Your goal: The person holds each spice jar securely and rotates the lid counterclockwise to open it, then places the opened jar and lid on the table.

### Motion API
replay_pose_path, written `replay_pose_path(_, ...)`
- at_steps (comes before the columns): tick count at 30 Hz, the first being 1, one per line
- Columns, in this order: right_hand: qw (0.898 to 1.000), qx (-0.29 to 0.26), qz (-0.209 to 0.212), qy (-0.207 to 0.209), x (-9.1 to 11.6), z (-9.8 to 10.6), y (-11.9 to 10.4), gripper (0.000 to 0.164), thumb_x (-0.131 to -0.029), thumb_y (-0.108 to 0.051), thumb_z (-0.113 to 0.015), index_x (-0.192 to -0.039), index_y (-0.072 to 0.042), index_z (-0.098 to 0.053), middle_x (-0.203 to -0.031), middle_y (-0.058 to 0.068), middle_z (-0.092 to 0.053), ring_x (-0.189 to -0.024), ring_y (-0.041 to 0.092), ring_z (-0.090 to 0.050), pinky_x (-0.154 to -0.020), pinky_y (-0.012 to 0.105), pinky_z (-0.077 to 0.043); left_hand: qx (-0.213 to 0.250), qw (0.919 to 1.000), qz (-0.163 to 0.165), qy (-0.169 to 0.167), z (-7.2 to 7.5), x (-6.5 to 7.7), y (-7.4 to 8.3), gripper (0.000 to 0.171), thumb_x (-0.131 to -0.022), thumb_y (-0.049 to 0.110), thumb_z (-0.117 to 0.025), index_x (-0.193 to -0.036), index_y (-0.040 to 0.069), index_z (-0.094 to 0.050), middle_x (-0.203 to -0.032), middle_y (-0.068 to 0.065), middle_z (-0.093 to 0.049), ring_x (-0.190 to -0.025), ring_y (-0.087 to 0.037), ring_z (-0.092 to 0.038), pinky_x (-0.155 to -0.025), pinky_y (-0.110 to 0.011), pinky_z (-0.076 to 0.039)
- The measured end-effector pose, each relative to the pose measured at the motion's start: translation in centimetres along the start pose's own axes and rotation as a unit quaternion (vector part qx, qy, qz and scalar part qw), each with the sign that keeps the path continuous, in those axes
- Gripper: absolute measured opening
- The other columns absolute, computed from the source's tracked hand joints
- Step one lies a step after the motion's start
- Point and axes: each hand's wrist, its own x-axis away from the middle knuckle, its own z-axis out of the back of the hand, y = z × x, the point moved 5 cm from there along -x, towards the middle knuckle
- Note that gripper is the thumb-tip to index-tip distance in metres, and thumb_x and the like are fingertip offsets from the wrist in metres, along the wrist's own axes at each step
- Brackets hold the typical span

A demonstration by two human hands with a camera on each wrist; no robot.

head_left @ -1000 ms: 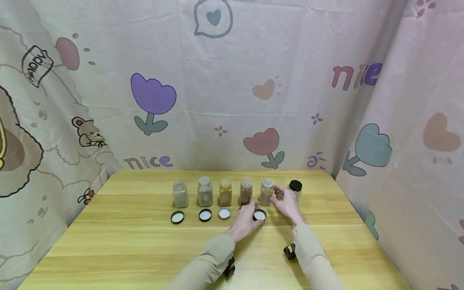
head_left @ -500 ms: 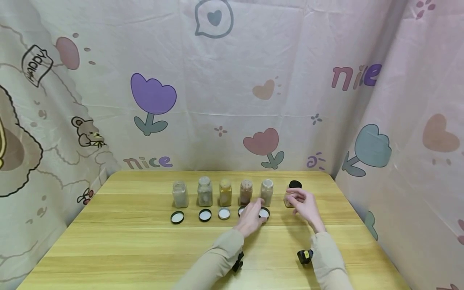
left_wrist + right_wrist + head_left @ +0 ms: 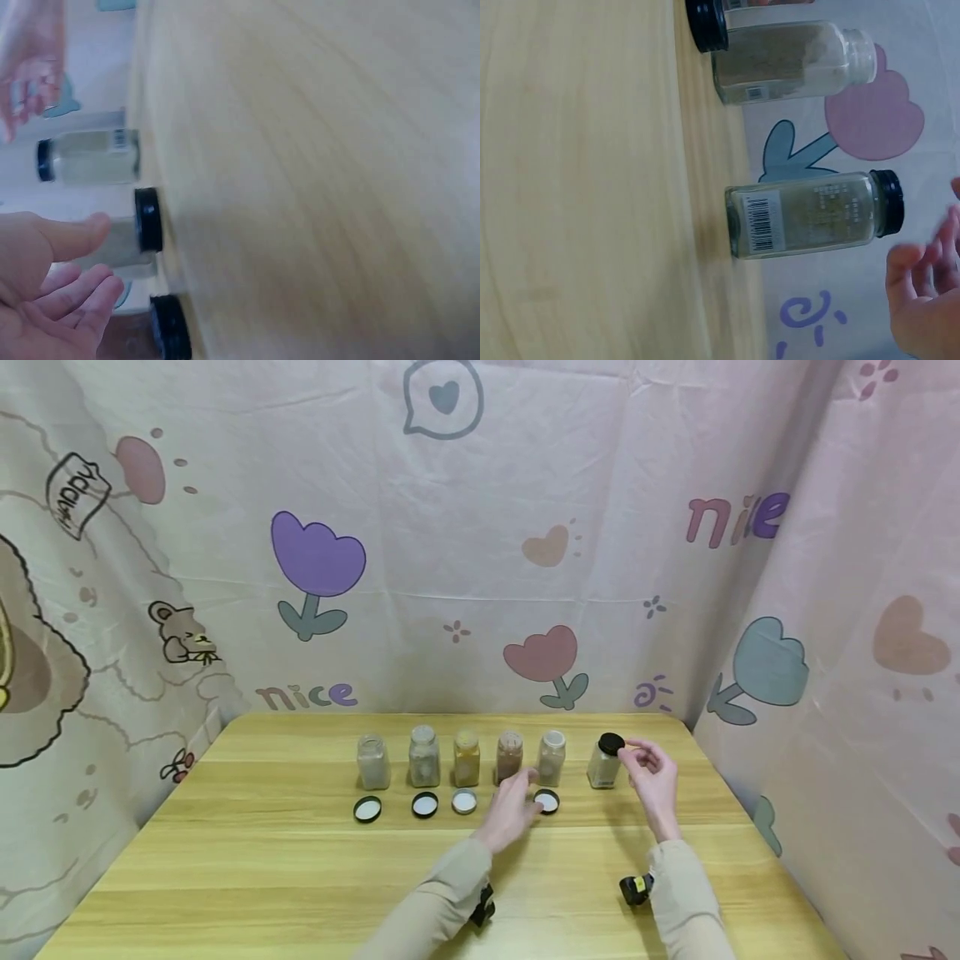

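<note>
A glass spice jar (image 3: 603, 768) with a black lid (image 3: 611, 743) stands at the right end of a row of jars. My right hand (image 3: 652, 778) hovers just right of that lid, its fingers loosely bent; in the right wrist view, a small gap separates the hand (image 3: 928, 296) from the lid (image 3: 889, 202). My left hand (image 3: 510, 814) is over the table, holding nothing, with thumb and fingers apart in the left wrist view. Just right of it lies an upturned black lid (image 3: 547, 802) in front of an uncapped jar of pale powder (image 3: 551, 764). Another lid (image 3: 171, 328) is hidden behind the left hand in the head view.
More uncapped jars stand leftward, including a reddish-brown one (image 3: 509, 758), a yellow one (image 3: 467, 762), a grey one (image 3: 424, 760) and a whitish one (image 3: 373, 764). Upturned lids (image 3: 424, 805) lie before them on the wooden table (image 3: 262, 860). A printed cloth (image 3: 450, 527) hangs behind.
My right hand has moved right, from beside the pale powder jar, past the capped jar to its right side. The black lid by my left hand shifted slightly right, and that hand drew back from it.
</note>
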Motion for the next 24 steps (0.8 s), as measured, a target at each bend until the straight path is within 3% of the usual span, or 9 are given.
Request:
replay_pose_path(2,1.000,-0.007,0.005,0.028,-0.2,0.3,0.1,0.030,-0.089,0.001,-0.071,-0.116,0.008,-0.060,-0.081,-0.011,-0.055,-0.070,0.002,-0.049,-0.059,0.012,-0.043,0.028,0.9995,-0.015,0.003,0.8,0.5,-0.1,0.046,-0.091,0.003,-0.071,-0.131,-0.007,-0.052,-0.133,-0.026,-0.061,-0.124,-0.039,-0.061,-0.107,-0.051,-0.053)
replay_pose_path(5,1.000,0.008,-0.008,0.019,-0.6,0.3,0.5,0.042,-0.089,-0.001,-0.072,-0.126,0.003,-0.053,-0.100,-0.007,-0.051,-0.088,0.007,-0.048,-0.071,0.012,-0.041,0.057,0.9981,-0.024,0.004,2.1,1.3,-0.5,0.043,-0.093,0.007,-0.070,-0.130,-0.006,-0.053,-0.132,-0.026,-0.062,-0.124,-0.039,-0.060,-0.108,-0.053,-0.051)
replay_pose_path(9,0.996,0.044,-0.046,-0.066,-1.0,-0.2,1.4,0.068,-0.092,-0.009,-0.071,-0.149,-0.007,-0.034,-0.142,0.003,-0.042,-0.125,0.021,-0.042,-0.098,0.021,-0.043,0.081,0.9963,-0.025,0.011,4.0,2.6,-1.2,0.045,-0.093,0.016,-0.072,-0.130,-0.004,-0.055,-0.129,-0.023,-0.065,-0.121,-0.037,-0.062,-0.107,-0.052,-0.051)
replay_pose_path(13,0.985,0.045,-0.058,-0.159,-1.3,-0.9,2.2,0.084,-0.094,-0.007,-0.068,-0.159,-0.007,-0.014,-0.166,0.015,-0.016,-0.149,0.036,-0.023,-0.123,0.049,-0.030,0.101,0.9940,-0.033,0.024,6.1,4.2,-2.2,0.048,-0.092,0.020,-0.073,-0.131,-0.003,-0.055,-0.126,-0.021,-0.066,-0.118,-0.035,-0.063,-0.105,-0.048,-0.054)
replay_pose_path(16,0.978,0.036,-0.056,-0.199,-1.6,-1.2,2.6,0.087,-0.092,0.001,-0.065,-0.159,-0.002,-0.009,-0.167,0.022,-0.011,-0.153,0.043,-0.015,-0.128,0.057,-0.017,0.116,0.9912,-0.048,0.042,7.4,5.2,-2.8,0.045,-0.093,0.017,-0.073,-0.129,-0.003,-0.056,-0.122,-0.021,-0.067,-0.114,-0.035,-0.065,-0.101,-0.045,-0.057)
replay_pose_path(19,0.973,0.035,-0.058,-0.222,-1.7,-1.5,3.0,0.085,-0.091,0.005,-0.062,-0.158,0.000,-0.010,-0.164,0.025,-0.017,-0.150,0.041,-0.021,-0.126,0.051,-0.022,0.137,0.9878,-0.045,0.058,8.4,5.9,-3.5,0.043,-0.092,0.016,-0.074,-0.129,-0.001,-0.058,-0.120,-0.019,-0.068,-0.112,-0.033,-0.066,-0.101,-0.041,-0.057)
replay_pose_path(22,0.970,0.040,-0.062,-0.231,-2.0,-1.7,3.4,0.082,-0.089,0.006,-0.061,-0.157,-0.001,-0.015,-0.160,0.022,-0.026,-0.139,0.027,-0.036,-0.117,0.037,-0.032,0.157,0.9850,-0.033,0.063,9.0,6.4,-4.2,0.043,-0.092,0.017,-0.074,-0.129,0.000,-0.058,-0.120,-0.016,-0.069,-0.113,-0.031,-0.065,-0.103,-0.040,-0.056)
replay_pose_path(24,0.970,0.042,-0.064,-0.233,-2.2,-1.8,3.6,0.080,-0.088,0.006,-0.061,-0.155,-0.001,-0.019,-0.155,0.021,-0.031,-0.129,0.013,-0.041,-0.112,0.032,-0.032,0.165,0.9841,-0.029,0.061,9.2,6.6,-4.3,0.044,-0.093,0.019,-0.073,-0.130,0.001,-0.058,-0.121,-0.015,-0.069,-0.115,-0.030,-0.065,-0.105,-0.040,-0.055)
